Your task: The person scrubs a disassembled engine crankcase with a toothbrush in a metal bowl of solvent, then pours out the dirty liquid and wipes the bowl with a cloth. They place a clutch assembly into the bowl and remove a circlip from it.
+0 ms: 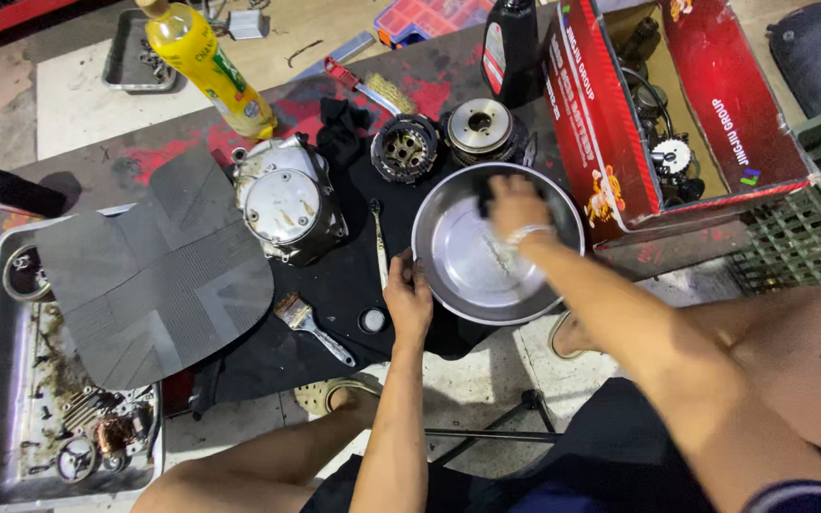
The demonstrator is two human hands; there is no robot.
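At frame centre, the left hand (409, 296) grips the near-left rim of the steel bowl (467, 275), fingers clenched on it. The right hand (517, 207) presses a dark rag (484, 197) inside the bowl's far edge. A paintbrush (311, 326) lies lower left of the bowl.

A red cardboard box (620, 123) is lying open at the far right; a yellow bottle (209, 66) with a green label is standing far left, and a black bottle (510, 43) with a red-white label is sitting between them.
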